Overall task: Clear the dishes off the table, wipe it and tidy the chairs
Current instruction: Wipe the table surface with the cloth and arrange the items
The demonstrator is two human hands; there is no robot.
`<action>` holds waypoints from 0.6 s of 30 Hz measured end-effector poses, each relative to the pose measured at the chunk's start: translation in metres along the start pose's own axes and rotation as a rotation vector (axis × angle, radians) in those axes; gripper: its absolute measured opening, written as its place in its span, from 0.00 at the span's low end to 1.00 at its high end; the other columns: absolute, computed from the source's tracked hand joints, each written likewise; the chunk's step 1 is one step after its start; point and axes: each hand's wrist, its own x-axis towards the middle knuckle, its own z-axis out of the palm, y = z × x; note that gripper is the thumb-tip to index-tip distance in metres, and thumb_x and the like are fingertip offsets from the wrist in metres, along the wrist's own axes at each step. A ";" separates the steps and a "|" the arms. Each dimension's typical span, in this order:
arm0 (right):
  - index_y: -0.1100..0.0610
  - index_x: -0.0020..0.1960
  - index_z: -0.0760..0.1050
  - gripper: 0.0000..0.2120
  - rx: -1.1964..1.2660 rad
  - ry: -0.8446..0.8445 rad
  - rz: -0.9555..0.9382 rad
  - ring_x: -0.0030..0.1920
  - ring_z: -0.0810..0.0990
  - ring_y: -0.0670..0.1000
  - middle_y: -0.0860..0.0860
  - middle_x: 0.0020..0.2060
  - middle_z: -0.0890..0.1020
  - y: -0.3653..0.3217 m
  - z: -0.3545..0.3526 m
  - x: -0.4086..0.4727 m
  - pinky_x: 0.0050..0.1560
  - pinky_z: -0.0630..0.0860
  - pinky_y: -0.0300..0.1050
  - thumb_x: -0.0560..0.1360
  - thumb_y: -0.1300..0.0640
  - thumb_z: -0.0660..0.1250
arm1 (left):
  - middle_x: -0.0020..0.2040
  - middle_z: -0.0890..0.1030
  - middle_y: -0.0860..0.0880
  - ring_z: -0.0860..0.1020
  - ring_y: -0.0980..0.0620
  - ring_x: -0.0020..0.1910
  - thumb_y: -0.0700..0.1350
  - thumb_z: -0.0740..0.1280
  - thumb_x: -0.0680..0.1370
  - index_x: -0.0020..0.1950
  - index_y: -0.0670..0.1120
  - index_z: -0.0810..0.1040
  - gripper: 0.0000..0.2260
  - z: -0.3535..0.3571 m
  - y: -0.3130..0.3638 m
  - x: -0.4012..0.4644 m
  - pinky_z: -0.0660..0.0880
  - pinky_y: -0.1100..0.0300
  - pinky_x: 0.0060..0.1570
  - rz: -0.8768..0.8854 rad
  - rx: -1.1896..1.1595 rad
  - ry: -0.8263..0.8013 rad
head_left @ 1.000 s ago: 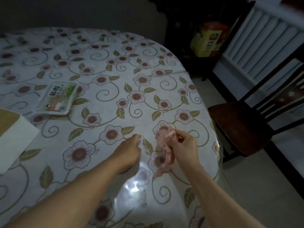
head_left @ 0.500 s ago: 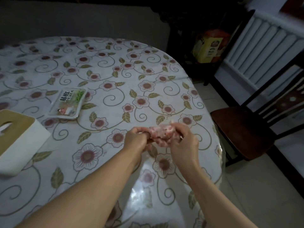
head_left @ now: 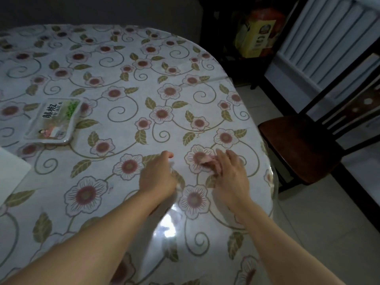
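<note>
Two hands: lower centre, over the floral table (head_left: 144, 83).
Right hand (head_left: 230, 173): flat, pressing pink cloth (head_left: 207, 160) down, likely for wiping.
Left hand (head_left: 158, 173): loosely curled, empty, beside it.

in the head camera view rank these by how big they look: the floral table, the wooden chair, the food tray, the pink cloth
1. table
2. chair, partly cut off by the frame edge
3. food tray
4. pink cloth, mostly hidden under the right hand, so its true size is unsure

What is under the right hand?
A pink cloth on the table, partly poking out past the right hand's fingers. The rest of it is covered.
</note>
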 end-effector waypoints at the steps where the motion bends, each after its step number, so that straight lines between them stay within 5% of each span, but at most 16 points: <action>1: 0.54 0.77 0.54 0.30 -0.064 -0.085 -0.003 0.74 0.54 0.57 0.55 0.75 0.55 0.011 0.008 0.002 0.72 0.56 0.47 0.76 0.56 0.58 | 0.71 0.68 0.49 0.66 0.47 0.69 0.40 0.64 0.76 0.69 0.50 0.65 0.23 0.001 -0.008 0.000 0.67 0.48 0.65 0.061 0.198 0.037; 3: 0.56 0.78 0.46 0.32 -0.141 -0.147 -0.071 0.76 0.44 0.58 0.55 0.77 0.47 0.028 0.028 0.004 0.75 0.41 0.48 0.77 0.45 0.45 | 0.77 0.54 0.47 0.54 0.44 0.75 0.45 0.62 0.77 0.74 0.52 0.58 0.26 0.009 -0.023 0.003 0.56 0.42 0.72 0.069 0.424 0.018; 4: 0.57 0.77 0.47 0.32 -0.167 -0.130 -0.119 0.77 0.44 0.58 0.56 0.77 0.48 0.034 0.034 0.003 0.75 0.40 0.49 0.77 0.45 0.42 | 0.79 0.48 0.48 0.48 0.43 0.77 0.47 0.60 0.78 0.76 0.54 0.54 0.27 0.010 -0.029 0.001 0.50 0.41 0.73 0.044 0.458 -0.010; 6: 0.59 0.76 0.53 0.26 -0.125 -0.064 -0.169 0.76 0.50 0.59 0.56 0.76 0.55 0.044 0.037 0.011 0.76 0.49 0.53 0.79 0.56 0.52 | 0.79 0.41 0.50 0.41 0.45 0.77 0.51 0.54 0.81 0.78 0.55 0.48 0.27 0.014 -0.039 0.002 0.43 0.42 0.73 0.025 0.468 -0.031; 8: 0.59 0.76 0.56 0.29 -0.091 0.035 -0.129 0.76 0.53 0.59 0.55 0.75 0.58 0.056 0.036 0.038 0.75 0.52 0.54 0.76 0.68 0.59 | 0.79 0.40 0.51 0.41 0.46 0.77 0.52 0.51 0.81 0.78 0.55 0.46 0.26 0.017 -0.042 0.006 0.43 0.43 0.73 0.043 0.462 -0.001; 10: 0.61 0.74 0.60 0.30 -0.077 0.146 0.011 0.74 0.56 0.58 0.56 0.74 0.62 0.062 0.035 0.072 0.75 0.51 0.49 0.74 0.71 0.59 | 0.79 0.41 0.52 0.41 0.47 0.77 0.52 0.50 0.82 0.78 0.55 0.46 0.25 0.020 -0.045 0.012 0.44 0.44 0.74 0.051 0.434 0.017; 12: 0.61 0.69 0.68 0.26 0.027 0.233 0.033 0.68 0.65 0.56 0.56 0.67 0.70 0.039 0.047 0.083 0.72 0.60 0.51 0.72 0.71 0.59 | 0.79 0.41 0.52 0.41 0.48 0.77 0.52 0.51 0.82 0.78 0.55 0.45 0.26 0.022 -0.049 0.015 0.44 0.45 0.75 0.055 0.406 0.009; 14: 0.56 0.67 0.68 0.27 0.038 0.196 -0.125 0.65 0.66 0.49 0.51 0.63 0.70 0.004 0.070 0.058 0.67 0.66 0.50 0.70 0.70 0.57 | 0.79 0.41 0.52 0.40 0.48 0.77 0.51 0.50 0.82 0.78 0.55 0.45 0.26 0.024 -0.055 0.015 0.44 0.46 0.75 0.063 0.394 0.016; 18: 0.52 0.75 0.61 0.38 0.021 0.048 -0.497 0.74 0.59 0.55 0.49 0.73 0.65 -0.008 0.081 0.016 0.72 0.62 0.54 0.69 0.69 0.69 | 0.79 0.40 0.53 0.40 0.49 0.77 0.50 0.48 0.82 0.78 0.56 0.43 0.25 0.023 -0.061 0.014 0.44 0.45 0.75 0.093 0.417 0.013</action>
